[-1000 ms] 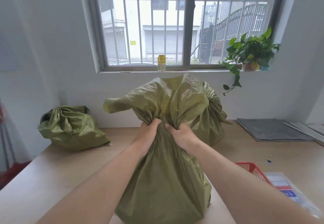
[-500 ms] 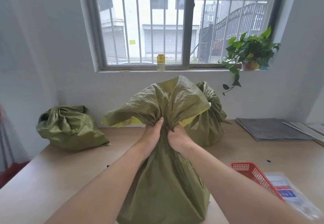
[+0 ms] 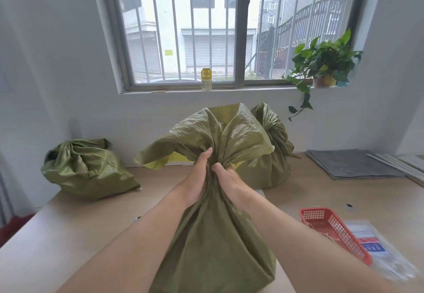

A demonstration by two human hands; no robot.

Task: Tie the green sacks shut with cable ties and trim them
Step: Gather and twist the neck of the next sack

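Observation:
A green woven sack point(image 3: 213, 242) stands upright on the wooden table point(image 3: 75, 228) right in front of me. My left hand point(image 3: 197, 178) and my right hand point(image 3: 227, 178) both grip its bunched neck, pressed close together. Above the hands the sack's mouth flares open and shows a yellow lining. A second green sack point(image 3: 273, 155) stands behind it, its top gathered. A third green sack point(image 3: 85, 169) lies at the far left of the table. No cable tie is visible on the sack I hold.
A red plastic basket point(image 3: 332, 230) sits at the right front beside a clear plastic packet point(image 3: 378, 247). Grey mats point(image 3: 351, 163) lie at the back right. A potted plant point(image 3: 321, 68) and a yellow-capped bottle point(image 3: 206, 79) stand on the windowsill.
Both hands have drawn closer together and squeezed the sack's neck tighter. The loose top has dropped lower and flared outward.

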